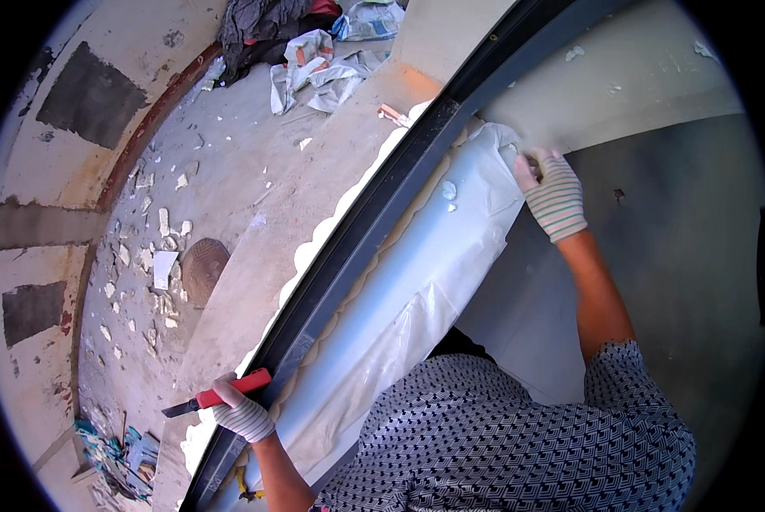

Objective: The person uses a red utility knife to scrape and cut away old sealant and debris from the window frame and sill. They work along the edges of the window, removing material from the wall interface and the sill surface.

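My left hand (244,413), in a striped white glove, is closed around the red handle of a utility knife (233,389). Its dark blade points out to the left, past the lower part of a long dark frame (359,247). Trimmed whitish foam (335,224) lines the frame's far side in a scalloped bead. On the near side, a white plastic sheet (400,328) covers the sill, with small foam crumbs (449,190) on it. My right hand (553,192), gloved too, has its fingers curled at the sheet's upper edge; what is between them, if anything, is hidden.
Beyond the frame, foam scraps (162,224) litter the concrete floor (237,171) beside a brown shoe (204,271). Crumpled white sacks (314,68) and dark cloth (259,30) lie at the far side. Teal and blue items (118,456) sit at lower left.
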The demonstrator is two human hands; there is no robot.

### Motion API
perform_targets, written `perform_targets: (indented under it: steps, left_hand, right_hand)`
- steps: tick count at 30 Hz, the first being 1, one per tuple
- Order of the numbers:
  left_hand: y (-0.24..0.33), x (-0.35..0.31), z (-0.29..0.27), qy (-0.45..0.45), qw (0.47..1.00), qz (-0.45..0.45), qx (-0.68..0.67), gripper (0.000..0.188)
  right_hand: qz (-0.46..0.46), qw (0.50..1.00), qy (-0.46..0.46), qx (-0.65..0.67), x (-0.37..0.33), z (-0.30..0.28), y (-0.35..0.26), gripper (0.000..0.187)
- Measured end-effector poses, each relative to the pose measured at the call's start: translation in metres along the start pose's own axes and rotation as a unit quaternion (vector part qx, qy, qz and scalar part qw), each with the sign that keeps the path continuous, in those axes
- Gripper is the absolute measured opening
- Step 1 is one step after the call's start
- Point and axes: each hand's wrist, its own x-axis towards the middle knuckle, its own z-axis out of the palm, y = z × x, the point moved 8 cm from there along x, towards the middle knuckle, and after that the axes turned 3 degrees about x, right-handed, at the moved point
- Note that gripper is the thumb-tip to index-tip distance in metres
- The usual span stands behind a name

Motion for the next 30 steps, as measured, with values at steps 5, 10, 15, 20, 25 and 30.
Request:
perform_targets:
  steps: [5, 10, 15, 20, 25, 30]
  left_hand:
    - [-0.013, 0.002, -0.005, -0.012, 1.0, 0.01, -0.004, 0.053]
    - [0.001, 0.0, -0.001, -0.016, 0.999, 0.02, -0.043, 0.042]
    - [-0.003, -0.002, -0.004, -0.008, 0.997, 0.056, -0.052, 0.031]
    - [0.012, -0.003, -0.007, 0.014, 0.997, 0.039, -0.067, 0.02]
    - [0.012, -0.003, -0.005, 0.016, 0.997, 0.048, -0.064, 0.024]
    - [0.014, -0.001, -0.007, 0.033, 0.997, 0.055, -0.05, 0.019]
  right_hand:
    - [-0.19, 0.981, -0.046, -0.012, 0.104, 0.091, -0.142, 0.041]
    - [-0.116, 0.909, -0.332, -0.223, 0.152, 0.18, -0.151, 0.065]
    - [-0.167, 0.859, -0.371, -0.31, 0.155, 0.198, -0.163, 0.063]
    - [-0.157, 0.87, -0.362, -0.296, 0.158, 0.201, -0.156, 0.064]
    - [-0.196, 0.88, -0.341, -0.265, 0.159, 0.199, -0.16, 0.054]
    - [-0.264, 0.868, -0.357, -0.222, 0.154, 0.21, -0.164, 0.043]
